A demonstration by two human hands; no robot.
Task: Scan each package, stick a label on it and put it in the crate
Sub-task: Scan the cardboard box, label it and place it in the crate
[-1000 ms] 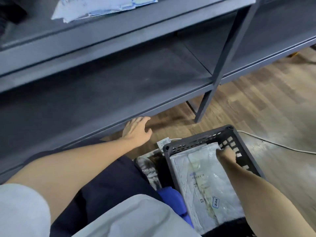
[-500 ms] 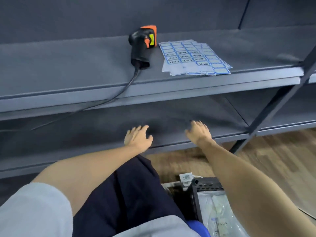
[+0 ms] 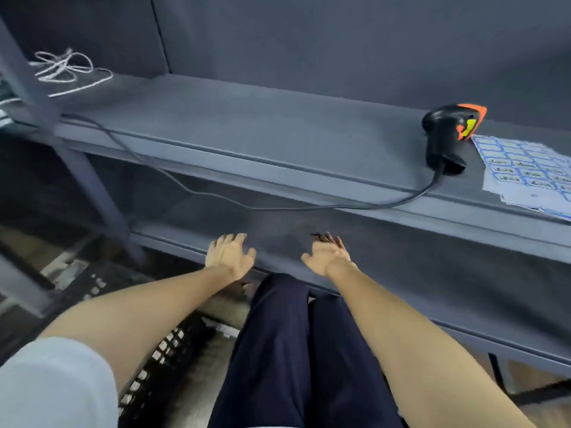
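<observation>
- Grey metal shelving (image 3: pixel 278 143) fills the view, with wooden floor showing at the lower edges.
- Nearest, a dark trouser leg (image 3: pixel 287 350) lies between both forearms, and a black lattice crate (image 3: pixel 160 359) sits on the floor under the left forearm; its contents are hidden.
- Left hand (image 3: pixel 230 253) reaches forward over the lower shelf's front edge, palm down, fingers (image 3: pixel 228 239) spread and straight, holding nothing.
- Right hand (image 3: pixel 327 253) lies just beside it, likewise flat, fingers (image 3: pixel 329 239) apart and empty.
- Beyond the fingers, up to the right, a black-and-orange scanner (image 3: pixel 448 134) lies on the upper shelf, its cable (image 3: pixel 216 196) drooping leftward.
- Label sheets (image 3: pixel 531 171) lie touching the scanner's right side.
- Far left of the fingers, a loose white cord (image 3: pixel 65 69) lies coiled.
- No package shows.
</observation>
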